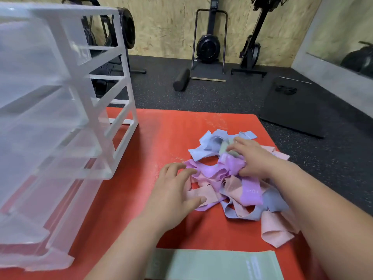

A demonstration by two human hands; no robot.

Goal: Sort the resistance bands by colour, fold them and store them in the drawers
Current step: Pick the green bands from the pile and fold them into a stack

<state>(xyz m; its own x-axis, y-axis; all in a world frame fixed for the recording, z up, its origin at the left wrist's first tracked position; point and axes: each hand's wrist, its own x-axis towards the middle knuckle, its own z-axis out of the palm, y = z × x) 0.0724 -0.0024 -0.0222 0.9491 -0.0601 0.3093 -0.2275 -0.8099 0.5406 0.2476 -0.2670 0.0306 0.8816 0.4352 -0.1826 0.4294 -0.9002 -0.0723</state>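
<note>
A tangled heap of resistance bands lies on the red mat (161,134): light blue bands (207,141) at the far side, purple bands (214,170) in the middle, pink bands (276,229) at the near right, grey-blue bands (272,203) between them. My right hand (250,156) is on top of the heap, its fingers curled around a pale green band (225,147) among the blue ones. My left hand (175,190) rests with spread fingers on a pink band (201,194) at the heap's left edge. A flat green band (212,263) lies apart at the mat's near edge.
A clear plastic drawer unit (84,98) with a white frame stands at the left of the mat, several drawers pulled out. Beyond the mat are dark gym flooring, a black foam roller (181,79), rowing machines (209,43) against the wooden wall and a black floor mat (292,106).
</note>
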